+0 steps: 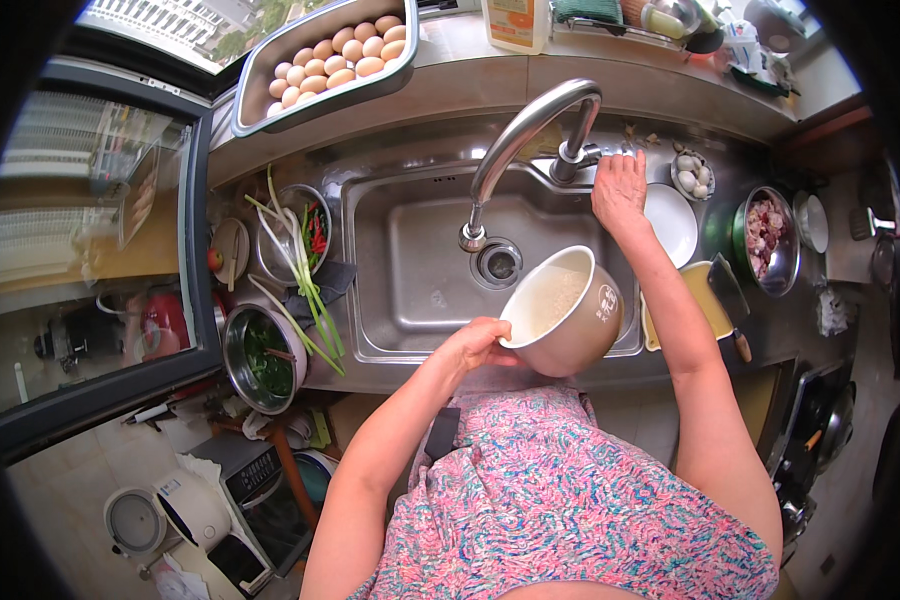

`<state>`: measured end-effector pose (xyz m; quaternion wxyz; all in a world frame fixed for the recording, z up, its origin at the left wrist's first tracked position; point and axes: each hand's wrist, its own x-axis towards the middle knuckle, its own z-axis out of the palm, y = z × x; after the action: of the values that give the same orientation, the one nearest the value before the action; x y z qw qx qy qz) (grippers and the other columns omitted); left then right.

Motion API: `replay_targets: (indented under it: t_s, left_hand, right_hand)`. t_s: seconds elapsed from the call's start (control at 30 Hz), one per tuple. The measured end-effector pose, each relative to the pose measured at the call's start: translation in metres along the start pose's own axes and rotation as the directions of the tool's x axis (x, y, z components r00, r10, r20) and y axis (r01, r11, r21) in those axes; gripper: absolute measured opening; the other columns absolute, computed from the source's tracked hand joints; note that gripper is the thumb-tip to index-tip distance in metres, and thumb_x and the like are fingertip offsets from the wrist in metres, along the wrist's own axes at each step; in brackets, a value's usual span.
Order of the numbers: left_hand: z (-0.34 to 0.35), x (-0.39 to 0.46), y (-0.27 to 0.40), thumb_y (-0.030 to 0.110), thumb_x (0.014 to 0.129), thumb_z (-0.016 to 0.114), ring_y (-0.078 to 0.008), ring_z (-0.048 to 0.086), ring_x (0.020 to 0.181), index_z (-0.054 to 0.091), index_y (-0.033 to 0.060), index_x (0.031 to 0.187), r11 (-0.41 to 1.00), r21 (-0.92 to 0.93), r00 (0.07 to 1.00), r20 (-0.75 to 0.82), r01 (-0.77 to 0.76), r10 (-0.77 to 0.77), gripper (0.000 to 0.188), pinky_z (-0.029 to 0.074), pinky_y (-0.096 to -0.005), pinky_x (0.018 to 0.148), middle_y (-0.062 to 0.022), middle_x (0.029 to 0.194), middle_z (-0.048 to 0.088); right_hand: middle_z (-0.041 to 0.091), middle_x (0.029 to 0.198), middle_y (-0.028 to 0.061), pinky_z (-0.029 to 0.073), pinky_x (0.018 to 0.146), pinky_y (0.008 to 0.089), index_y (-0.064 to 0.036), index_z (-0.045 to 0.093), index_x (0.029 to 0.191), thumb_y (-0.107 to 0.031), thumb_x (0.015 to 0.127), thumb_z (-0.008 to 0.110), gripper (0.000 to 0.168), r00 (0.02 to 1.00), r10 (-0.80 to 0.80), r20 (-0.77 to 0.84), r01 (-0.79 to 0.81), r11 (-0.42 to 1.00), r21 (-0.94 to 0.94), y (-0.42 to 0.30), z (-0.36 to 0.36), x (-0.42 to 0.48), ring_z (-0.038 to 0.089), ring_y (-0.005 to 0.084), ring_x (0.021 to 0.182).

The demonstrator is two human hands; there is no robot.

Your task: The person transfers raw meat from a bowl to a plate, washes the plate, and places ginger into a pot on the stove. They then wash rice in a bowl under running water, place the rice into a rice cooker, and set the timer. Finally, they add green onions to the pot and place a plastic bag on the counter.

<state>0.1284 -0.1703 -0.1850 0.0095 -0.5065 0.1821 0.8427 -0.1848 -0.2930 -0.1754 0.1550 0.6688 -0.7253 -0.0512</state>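
My left hand (487, 341) grips the rim of a beige rice cooker inner pot (589, 330). The pot is tilted over the front edge of the steel sink (420, 277), its white mouth facing up and left. Pale rice grains (566, 296) lie against its inner wall. My right hand (619, 187) is at the side lever of the chrome faucet (525, 127); the hand covers most of the lever, so its grip is hidden. No stream shows below the spout, which hangs near the drain strainer (499, 262).
Left of the sink are scallions (294, 247), a glass bowl (276, 225) with red chillies, and a basin of greens (270, 367). At right are a white plate (669, 225), a cleaver (729, 289) on a yellow board (694, 300), and a meat bowl (784, 262). Eggs (337, 64) fill a sill tray.
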Motion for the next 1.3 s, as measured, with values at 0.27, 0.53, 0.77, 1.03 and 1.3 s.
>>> replay_targets:
  t_s: [0.27, 0.53, 0.77, 1.03, 1.3]
  left_hand:
    - [0.008, -0.005, 0.004, 0.012, 0.078, 0.058, -0.0256, 0.071, 0.087, 0.063, -0.0004, 0.114, 1.000, 0.002, 1.000, 0.013, -0.008, 0.008, 0.038, 0.062, -0.0352, 0.070, -0.0120, 0.100, 0.070]
    - [0.007, -0.007, 0.008, 0.014, 0.085, 0.055, -0.0229, 0.072, 0.076, 0.062, -0.0053, 0.110, 0.947, 0.230, 0.942, -0.196, -0.226, 0.272, 0.032, 0.061, -0.0316, 0.062, -0.0142, 0.093, 0.071]
    - [-0.026, -0.002, 0.009, 0.012, 0.080, 0.063, -0.0203, 0.071, 0.070, 0.067, -0.0048, 0.100, 0.844, 0.451, 0.719, -0.479, -0.291, 0.504, 0.026, 0.059, -0.0337, 0.056, -0.0127, 0.085, 0.071]
    - [-0.038, -0.022, 0.025, 0.013, 0.077, 0.065, -0.0180, 0.069, 0.060, 0.066, -0.0024, 0.085, 0.795, 0.522, 0.591, -0.549, -0.310, 0.591, 0.017, 0.057, -0.0313, 0.053, -0.0096, 0.072, 0.067]
    - [-0.045, -0.018, 0.020, 0.014, 0.076, 0.066, -0.0174, 0.068, 0.057, 0.064, -0.0013, 0.080, 0.799, 0.517, 0.527, -0.606, -0.308, 0.595, 0.016, 0.057, -0.0315, 0.052, -0.0077, 0.069, 0.066]
  right_hand:
    - [0.058, 0.099, 0.0128, 0.024, 0.114, 0.0491, -0.002, 0.062, 0.104, -0.014, 0.077, 0.063, 0.029, 0.999, 0.004, 0.036, -0.004, 1.000, 0.005, -0.001, -0.007, 0.000, 0.054, 0.0280, 0.103]
    - [0.058, 0.105, 0.0132, 0.018, 0.116, 0.0507, 0.001, 0.057, 0.119, -0.016, 0.079, 0.063, 0.044, 0.997, -0.050, 0.053, 0.053, 0.997, -0.061, 0.004, -0.008, -0.008, 0.051, 0.0303, 0.113]
    - [0.048, 0.134, 0.0170, 0.015, 0.118, 0.0501, 0.003, 0.042, 0.139, -0.019, 0.086, 0.057, 0.059, 0.991, -0.014, 0.135, 0.029, 0.993, -0.112, 0.008, 0.004, -0.008, 0.033, 0.0351, 0.139]
    - [0.043, 0.143, 0.0175, 0.019, 0.116, 0.0509, 0.001, 0.040, 0.141, -0.017, 0.084, 0.058, 0.062, 0.993, 0.051, 0.105, -0.046, 0.997, -0.057, 0.016, 0.012, -0.005, 0.032, 0.0349, 0.140]
    - [0.057, 0.118, 0.0244, 0.050, 0.091, 0.0475, -0.002, 0.051, 0.114, -0.011, 0.088, 0.048, 0.028, 0.935, -0.283, 0.214, -0.004, 0.595, 0.804, -0.105, -0.055, -0.080, 0.058, 0.0414, 0.111]
